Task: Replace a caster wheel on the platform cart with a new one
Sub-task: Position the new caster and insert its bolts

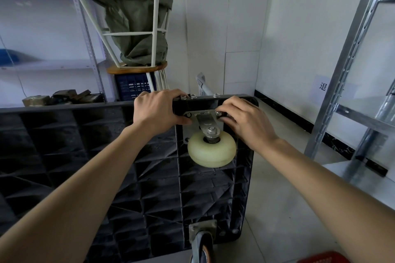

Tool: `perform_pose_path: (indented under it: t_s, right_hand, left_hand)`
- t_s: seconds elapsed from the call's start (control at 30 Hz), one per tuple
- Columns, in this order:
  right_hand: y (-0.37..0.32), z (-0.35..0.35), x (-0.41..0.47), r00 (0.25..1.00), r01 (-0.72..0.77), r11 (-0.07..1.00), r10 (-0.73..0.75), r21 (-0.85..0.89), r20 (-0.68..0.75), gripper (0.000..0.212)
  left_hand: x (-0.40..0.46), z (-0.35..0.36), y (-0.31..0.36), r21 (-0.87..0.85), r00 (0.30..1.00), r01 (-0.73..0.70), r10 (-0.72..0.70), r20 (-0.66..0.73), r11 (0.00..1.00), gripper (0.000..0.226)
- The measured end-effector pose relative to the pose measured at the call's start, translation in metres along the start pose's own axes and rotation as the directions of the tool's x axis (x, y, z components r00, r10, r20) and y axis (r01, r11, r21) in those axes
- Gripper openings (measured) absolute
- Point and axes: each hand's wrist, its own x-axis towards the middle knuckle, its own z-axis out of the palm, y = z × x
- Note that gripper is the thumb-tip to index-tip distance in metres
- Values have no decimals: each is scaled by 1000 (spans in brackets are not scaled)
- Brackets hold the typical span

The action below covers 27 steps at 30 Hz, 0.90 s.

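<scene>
At frame centre, the cream plastic caster wheel (211, 149) sits on the upturned black ribbed platform cart (106, 156). The left hand (159, 111) grips the cart's edge; the right hand (245, 121) pinches a silver nut (218, 113) on the steel mounting plate (201, 114). Fastening the wheel seems underway; next, probably threading the remaining bolts.

Both bare forearms reach forward from the lower corners of view and converge toward the far edge of the upturned cart (106, 156). Left hand (158, 111): palm down, fingers curled over that far edge, thumb lying along the near side, wrist roughly in line with the forearm. Right hand (245, 121): back of hand up, wrist bent slightly inward, fingers curled with thumb and fingertips pinching a bolt (218, 113) at the caster plate's right corner.
</scene>
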Motion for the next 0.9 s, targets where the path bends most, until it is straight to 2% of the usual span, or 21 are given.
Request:
perform_pose_path:
  t_s: [0.13, 0.37, 0.63, 0.9]
  right_hand:
    - [-3, 3, -1, 999, 13, 999, -15, -37, -52, 9]
    - [-8, 4, -3, 996, -25, 998, 20, -56, -90, 8]
    - [-5, 5, -5, 998, -10, 998, 6, -61, -61, 10]
    - [-8, 0, -5, 998, -61, 995, 60, -78, -18, 14]
  left_hand:
    - [1, 1, -1, 0, 1000, 0, 0, 2, 1000, 75]
    - [0, 0, 0, -11, 1000, 4, -4, 3, 1000, 74]
    - [-1, 0, 0, -2, 1000, -2, 2, -3, 1000, 72]
    - [-2, 2, -1, 11, 999, -21, 22, -25, 1000, 75]
